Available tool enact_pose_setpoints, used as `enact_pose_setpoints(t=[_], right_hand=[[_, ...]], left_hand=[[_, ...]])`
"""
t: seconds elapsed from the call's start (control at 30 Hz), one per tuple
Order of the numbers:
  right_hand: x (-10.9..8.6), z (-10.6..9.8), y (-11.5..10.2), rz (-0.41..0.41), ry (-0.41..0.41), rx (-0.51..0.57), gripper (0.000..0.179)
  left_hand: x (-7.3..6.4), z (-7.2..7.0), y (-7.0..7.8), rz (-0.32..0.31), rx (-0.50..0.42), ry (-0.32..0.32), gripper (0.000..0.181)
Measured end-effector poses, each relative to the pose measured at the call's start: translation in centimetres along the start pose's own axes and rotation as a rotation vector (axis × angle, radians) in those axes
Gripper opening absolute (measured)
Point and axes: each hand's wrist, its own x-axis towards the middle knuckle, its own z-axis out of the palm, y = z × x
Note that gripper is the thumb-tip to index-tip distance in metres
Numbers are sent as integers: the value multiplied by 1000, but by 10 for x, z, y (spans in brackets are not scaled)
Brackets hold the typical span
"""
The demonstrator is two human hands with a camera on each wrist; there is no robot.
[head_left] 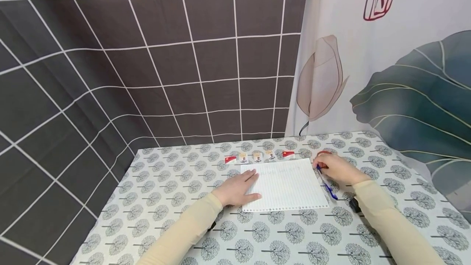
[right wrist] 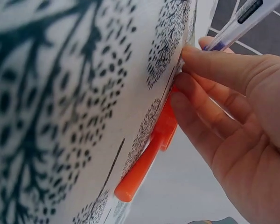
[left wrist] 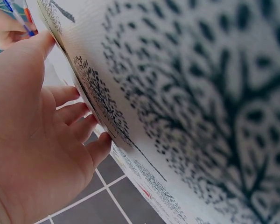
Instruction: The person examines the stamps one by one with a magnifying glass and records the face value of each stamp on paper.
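A lined sheet of paper (head_left: pixel 287 187) lies on the table with faint handwriting near its top edge. My left hand (head_left: pixel 239 187) rests on its left side, fingers spread and holding nothing; in the left wrist view the palm (left wrist: pixel 42 121) shows. Just past the sheet's right edge, my right hand (head_left: pixel 336 169) pinches a clear and blue pen (head_left: pixel 326 184) near its tip. In the right wrist view the pen (right wrist: pixel 247 21) slants up behind the thumb. The other fingertips touch or nearly touch an orange-red plastic piece (right wrist: pixel 144 161), whose kind I cannot tell.
Beyond the paper stands a row of small cards: a red and white one (head_left: pixel 230 160) at left, several orange and white ones (head_left: pixel 257 157) in the middle, another red and white one (head_left: pixel 288 154) at right. The table's tree-print cloth (head_left: pixel 165 187) meets a dark checked curtain (head_left: pixel 217 60).
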Motion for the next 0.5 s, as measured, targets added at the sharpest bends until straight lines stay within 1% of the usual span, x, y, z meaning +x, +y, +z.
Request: enact_pose_setpoints(t=[0.1, 0.33, 0.43, 0.5], right_hand=[[-1, 1, -1, 5, -3, -8, 30], [-1, 3, -4, -23, 6, 9, 32], [-1, 4, -5, -19, 7, 23, 32], [-2, 4, -5, 3, 12, 31, 34]], left_hand=[[0, -1, 1, 6, 10, 4, 79], [1, -1, 2, -1, 4, -5, 79], [2, 0, 2, -2, 0, -4, 79], [3, 2, 2, -3, 0, -4, 79]])
